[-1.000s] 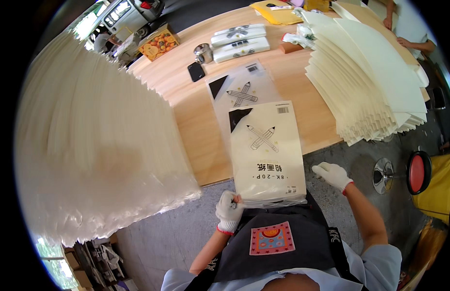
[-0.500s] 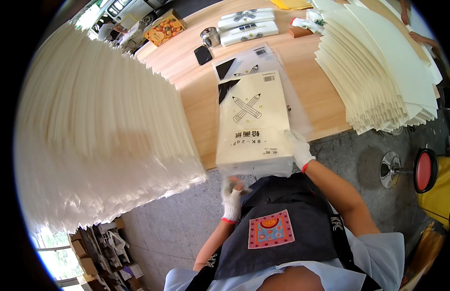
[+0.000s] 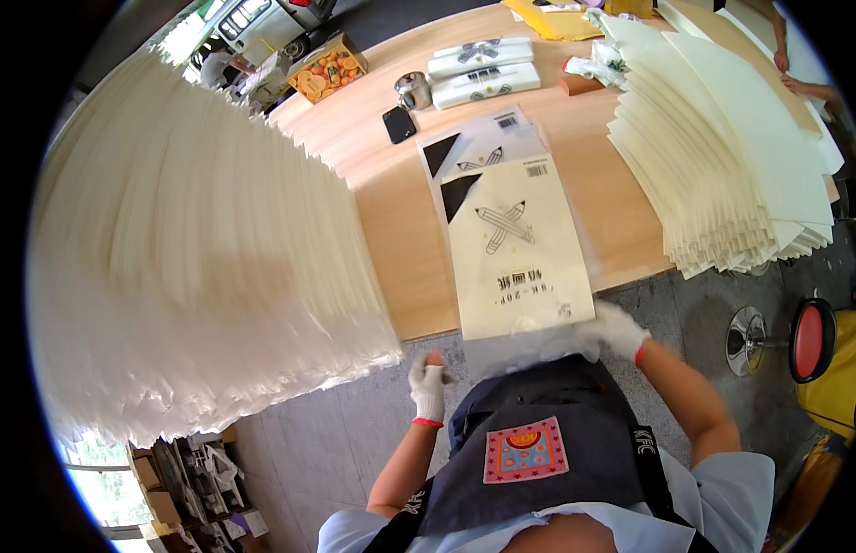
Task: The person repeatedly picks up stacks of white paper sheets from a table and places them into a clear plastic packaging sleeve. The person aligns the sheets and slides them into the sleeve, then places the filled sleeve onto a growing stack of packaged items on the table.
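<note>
A cream pack of drawing paper (image 3: pixel 515 263) with crossed pencils printed on it lies in a clear plastic sleeve (image 3: pixel 501 355), its near end reaching past the table edge toward my apron. Under its far end is a similar printed sleeve (image 3: pixel 483 138). My right hand (image 3: pixel 617 330), in a white glove, is at the pack's near right corner, touching the edge; motion blurs its fingers. Left of the pack, apart from it, my gloved left hand (image 3: pixel 428 387) is raised over the floor with bare fingertips showing. Its fingers are loosely bent and apart, with nothing visible in them.
A tall stack of filled plastic sleeves (image 3: pixel 216 258) rises at left. Fanned cream paper (image 3: pixel 704 166) covers the table's right side. Farther back are a phone (image 3: pixel 399 124), a metal pot (image 3: pixel 413 90), wrapped packs (image 3: pixel 483 83) and an orange-printed box (image 3: pixel 328 69). A stool (image 3: pixel 810 336) stands at right.
The paper pack has shifted right and toward me, slightly turned. My right hand moved down its side to the near corner. My left hand drew away to the left. The view shifted slightly too.
</note>
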Demonstrator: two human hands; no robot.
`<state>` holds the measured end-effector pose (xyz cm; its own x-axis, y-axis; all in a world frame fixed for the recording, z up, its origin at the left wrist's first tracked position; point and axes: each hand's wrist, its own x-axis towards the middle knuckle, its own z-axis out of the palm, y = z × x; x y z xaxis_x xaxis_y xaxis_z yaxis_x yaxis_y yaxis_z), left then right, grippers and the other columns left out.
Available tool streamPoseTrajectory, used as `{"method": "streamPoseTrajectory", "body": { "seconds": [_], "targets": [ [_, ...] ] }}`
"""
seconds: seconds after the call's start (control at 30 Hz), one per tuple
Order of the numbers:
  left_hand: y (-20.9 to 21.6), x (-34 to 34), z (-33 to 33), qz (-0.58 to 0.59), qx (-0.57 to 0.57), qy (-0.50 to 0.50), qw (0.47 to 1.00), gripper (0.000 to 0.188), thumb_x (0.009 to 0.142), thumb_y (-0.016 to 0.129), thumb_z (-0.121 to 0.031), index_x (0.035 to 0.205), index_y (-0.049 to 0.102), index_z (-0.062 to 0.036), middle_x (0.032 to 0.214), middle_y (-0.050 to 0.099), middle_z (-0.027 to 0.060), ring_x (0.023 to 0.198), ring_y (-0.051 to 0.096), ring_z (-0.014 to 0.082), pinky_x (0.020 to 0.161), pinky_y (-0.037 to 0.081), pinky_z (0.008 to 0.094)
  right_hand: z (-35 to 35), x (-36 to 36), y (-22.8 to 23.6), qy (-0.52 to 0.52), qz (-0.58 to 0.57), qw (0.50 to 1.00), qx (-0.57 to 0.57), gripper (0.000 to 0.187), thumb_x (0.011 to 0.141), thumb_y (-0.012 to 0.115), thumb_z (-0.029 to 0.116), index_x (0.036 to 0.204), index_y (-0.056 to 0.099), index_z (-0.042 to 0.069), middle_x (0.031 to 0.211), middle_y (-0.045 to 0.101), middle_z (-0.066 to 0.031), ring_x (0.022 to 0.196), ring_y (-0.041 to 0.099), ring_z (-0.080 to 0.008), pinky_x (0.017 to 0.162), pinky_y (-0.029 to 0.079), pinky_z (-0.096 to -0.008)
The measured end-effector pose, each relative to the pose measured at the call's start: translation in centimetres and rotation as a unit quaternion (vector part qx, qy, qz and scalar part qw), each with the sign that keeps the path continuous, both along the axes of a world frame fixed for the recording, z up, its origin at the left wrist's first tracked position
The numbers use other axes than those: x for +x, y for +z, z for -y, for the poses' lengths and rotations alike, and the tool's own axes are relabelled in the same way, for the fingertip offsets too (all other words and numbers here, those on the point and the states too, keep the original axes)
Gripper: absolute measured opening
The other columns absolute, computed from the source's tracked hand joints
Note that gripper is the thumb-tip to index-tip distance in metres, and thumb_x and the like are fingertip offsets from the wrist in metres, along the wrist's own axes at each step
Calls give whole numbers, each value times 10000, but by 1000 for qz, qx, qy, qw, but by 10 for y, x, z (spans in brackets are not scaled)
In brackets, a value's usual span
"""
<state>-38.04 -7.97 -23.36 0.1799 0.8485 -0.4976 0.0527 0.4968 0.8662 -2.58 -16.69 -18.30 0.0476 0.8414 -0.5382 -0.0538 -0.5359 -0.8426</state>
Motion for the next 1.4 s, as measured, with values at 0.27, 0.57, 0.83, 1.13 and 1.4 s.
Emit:
{"method": "streamPoseTrajectory", "body": {
  "seconds": [0.27,0.57,0.83,1.13,1.4],
  "targets": [
    [41,59,-29,-181,178,-147,956,309,898,569,-311,1000,616,-23,792,608,45,723,545,120,619,455,281,44,20,-33,-122,-57,982,-134,360,913,535,318,1126,587,33,999,641,-128,777,606,-156,689,493,-280],
    [336,115,-37,-286,604,-376,641,160,837,619,-264,914,631,-125,678,583,92,626,586,325,561,465,388,-72,-52,-15,-39,-315,924,214,462,974,409,317,1308,440,-1,1161,578,-90,1036,562,-169,865,475,-302],
    [519,-29,-32,-258,783,46,564,314,934,446,-251,1097,613,-42,845,606,46,628,557,104,506,443,226,-191,-89,331,59,-238,858,451,441,929,528,295,1252,506,-5,1160,592,-57,974,580,-121,810,478,-252],
    [608,-235,-102,-491,507,212,676,372,914,461,-97,1278,479,-25,1147,578,60,947,545,100,826,443,274,-279,-201,489,172,118,849,485,415,867,528,479,788,582,75,663,522,-11,526,434,-95,436,333,-256],
    [286,-278,-77,-228,612,496,572,520,989,385,-272,1365,307,79,1397,375,186,1247,404,269,1056,307,370,-225,-105,387,163,-80,877,446,444,927,460,476,795,571,66,554,543,-15,361,417,-59,342,313,-188]
  ]
}}
